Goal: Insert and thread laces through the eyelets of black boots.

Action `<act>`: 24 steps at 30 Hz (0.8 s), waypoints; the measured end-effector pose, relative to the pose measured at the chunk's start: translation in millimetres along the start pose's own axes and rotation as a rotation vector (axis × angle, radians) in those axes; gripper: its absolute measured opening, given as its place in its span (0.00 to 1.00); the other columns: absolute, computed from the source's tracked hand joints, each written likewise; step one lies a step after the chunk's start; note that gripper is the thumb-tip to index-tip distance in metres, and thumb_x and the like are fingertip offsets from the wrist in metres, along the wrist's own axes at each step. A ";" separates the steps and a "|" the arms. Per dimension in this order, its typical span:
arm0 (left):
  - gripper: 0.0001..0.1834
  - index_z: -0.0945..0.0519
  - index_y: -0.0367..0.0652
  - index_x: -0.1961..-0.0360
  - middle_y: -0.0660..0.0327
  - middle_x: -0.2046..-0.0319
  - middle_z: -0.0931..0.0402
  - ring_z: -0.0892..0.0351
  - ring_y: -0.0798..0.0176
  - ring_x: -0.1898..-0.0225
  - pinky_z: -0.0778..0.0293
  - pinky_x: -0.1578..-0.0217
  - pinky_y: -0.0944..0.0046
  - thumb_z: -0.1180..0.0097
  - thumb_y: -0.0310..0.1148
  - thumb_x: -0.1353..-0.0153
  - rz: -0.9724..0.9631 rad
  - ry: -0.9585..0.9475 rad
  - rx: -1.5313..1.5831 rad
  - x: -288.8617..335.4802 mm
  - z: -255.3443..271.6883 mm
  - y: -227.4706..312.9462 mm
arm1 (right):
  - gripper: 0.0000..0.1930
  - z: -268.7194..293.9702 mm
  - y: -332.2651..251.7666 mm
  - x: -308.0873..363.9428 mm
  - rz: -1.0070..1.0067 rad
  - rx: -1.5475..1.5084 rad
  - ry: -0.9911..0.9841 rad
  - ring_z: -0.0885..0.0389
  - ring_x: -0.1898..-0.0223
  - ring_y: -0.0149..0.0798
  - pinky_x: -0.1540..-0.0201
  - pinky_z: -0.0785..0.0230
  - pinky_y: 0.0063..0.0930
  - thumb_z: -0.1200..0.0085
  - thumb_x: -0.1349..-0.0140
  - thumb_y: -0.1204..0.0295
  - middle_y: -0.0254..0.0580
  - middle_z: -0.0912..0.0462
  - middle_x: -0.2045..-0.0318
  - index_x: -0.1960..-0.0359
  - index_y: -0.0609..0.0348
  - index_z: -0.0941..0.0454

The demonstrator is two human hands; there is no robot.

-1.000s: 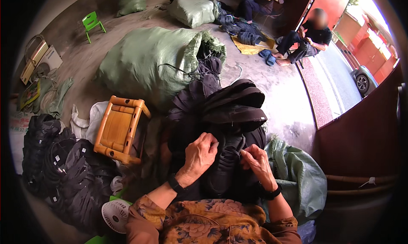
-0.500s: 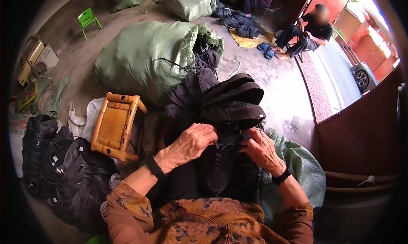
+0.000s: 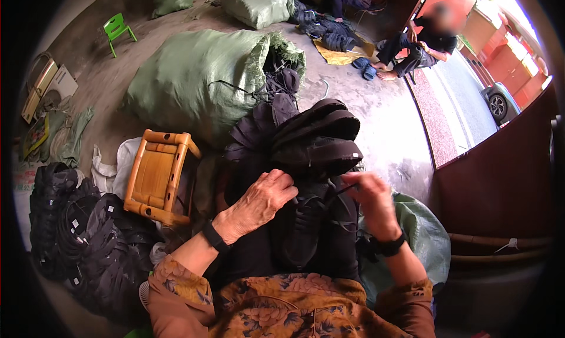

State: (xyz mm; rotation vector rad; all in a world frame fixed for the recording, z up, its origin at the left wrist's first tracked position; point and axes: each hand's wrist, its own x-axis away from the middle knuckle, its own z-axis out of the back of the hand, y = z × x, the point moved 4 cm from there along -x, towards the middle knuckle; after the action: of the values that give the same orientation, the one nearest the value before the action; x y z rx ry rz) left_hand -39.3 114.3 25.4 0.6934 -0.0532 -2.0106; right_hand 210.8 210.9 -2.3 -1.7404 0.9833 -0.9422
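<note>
A black lace-up shoe (image 3: 300, 235) rests on my lap, toe toward me. At its left side my left hand (image 3: 262, 198) is closed in a pinch; what lies between the fingertips is hidden. My right hand (image 3: 376, 204), smeared by motion, pinches a black shoelace (image 3: 346, 190) drawn out to the shoe's right. A loop of dark lace hangs just below it. Right beyond my hands, a stack of black shoes (image 3: 318, 152) leans with soles toward the right, running back to the mouth of a large green woven sack (image 3: 197, 76).
A bamboo stool (image 3: 158, 176) stands at my left, beside a heap of black shoes (image 3: 97, 238). Green sacking (image 3: 415, 229) lies by my right arm. A small green chair (image 3: 119, 29) stands far left. A seated person (image 3: 432, 41) is near the doorway, sandals (image 3: 365, 67) beside them.
My right hand has moved slightly right and up, pulling the shoelace outward from the shoe. My left hand has shifted slightly left, still pinched.
</note>
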 end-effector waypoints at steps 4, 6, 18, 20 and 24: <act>0.12 0.21 0.40 0.62 0.57 0.65 0.26 0.27 0.53 0.55 0.25 0.54 0.58 0.46 0.19 0.49 -0.018 0.022 0.108 -4.0 -5.3 -2.2 | 0.07 82.9 -55.8 -18.9 0.358 -0.405 0.421 0.27 0.75 0.22 0.68 0.30 0.19 0.49 0.29 0.68 0.32 0.24 0.73 0.65 0.57 0.26; 0.10 0.21 0.39 0.63 0.56 0.64 0.26 0.26 0.52 0.54 0.25 0.53 0.58 0.47 0.21 0.47 -0.004 0.038 0.146 -5.8 -8.8 -2.4 | 0.08 99.2 -54.5 -27.5 0.355 -0.147 0.411 0.27 0.75 0.22 0.70 0.31 0.18 0.47 0.30 0.67 0.35 0.20 0.69 0.63 0.59 0.24; 0.14 0.22 0.39 0.65 0.58 0.62 0.25 0.25 0.52 0.54 0.23 0.53 0.58 0.36 0.19 0.55 -0.034 0.113 0.247 -2.0 -14.2 -18.5 | 0.11 -83.7 -20.6 10.5 0.830 1.246 -0.148 0.18 0.76 0.42 0.75 0.28 0.36 0.44 0.44 0.79 0.40 0.20 0.77 0.59 0.53 0.19; 0.15 0.23 0.39 0.69 0.57 0.62 0.25 0.24 0.50 0.55 0.23 0.55 0.56 0.33 0.18 0.59 -0.001 0.180 0.254 3.2 -12.3 -18.8 | 0.07 -100.6 -5.6 -2.5 0.740 1.388 -0.393 0.17 0.74 0.45 0.76 0.29 0.38 0.45 0.42 0.75 0.41 0.20 0.77 0.61 0.53 0.21; 0.16 0.25 0.39 0.70 0.57 0.62 0.25 0.24 0.50 0.54 0.24 0.55 0.57 0.32 0.18 0.61 0.004 0.221 0.254 11.0 -10.6 -18.6 | 0.01 -112.4 12.1 -7.7 0.736 1.517 -0.554 0.18 0.75 0.47 0.78 0.32 0.39 0.46 0.40 0.73 0.41 0.21 0.77 0.68 0.54 0.25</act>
State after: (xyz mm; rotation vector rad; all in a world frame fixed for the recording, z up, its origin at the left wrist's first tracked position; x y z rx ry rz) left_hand -52.8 117.7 5.8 1.0724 -0.1818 -1.9300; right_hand 104.7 177.4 19.4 -0.2241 0.2347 -0.3822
